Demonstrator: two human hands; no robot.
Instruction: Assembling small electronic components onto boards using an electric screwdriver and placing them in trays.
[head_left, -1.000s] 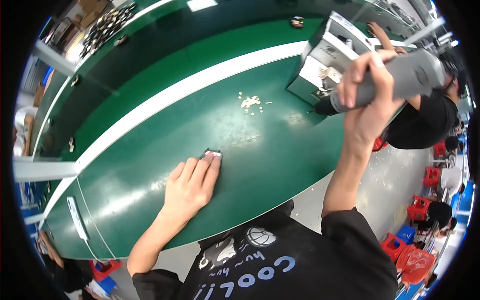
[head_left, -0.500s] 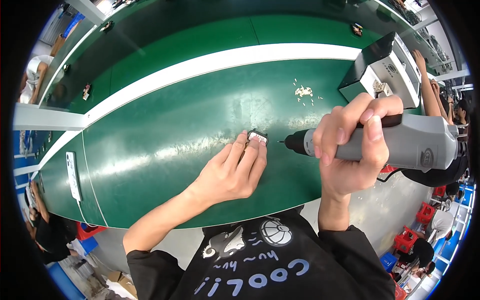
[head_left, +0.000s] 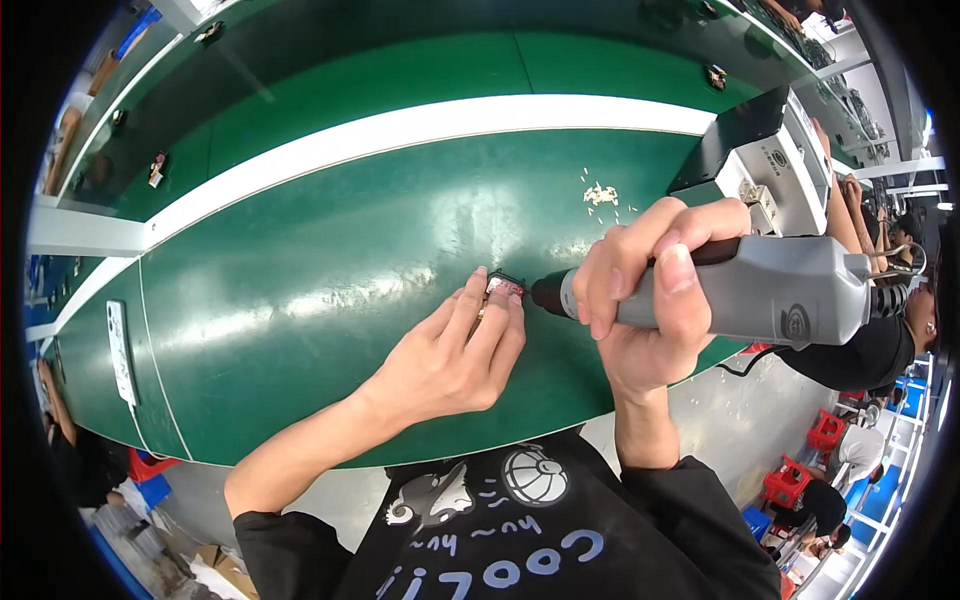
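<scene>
Screwdriver [head_left: 775, 292] in right hand [head_left: 645, 345]; left hand [head_left: 450, 355] holds part [head_left: 506, 285]

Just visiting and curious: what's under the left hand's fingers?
A small black-rimmed part sticks out past the left hand. The fingers cover the rest, and the palm hides whatever is beneath it.

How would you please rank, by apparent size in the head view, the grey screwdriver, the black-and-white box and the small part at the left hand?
Grey screwdriver, perhaps enlarged by nearness
Black-and-white box
Small part, partly covered
</scene>
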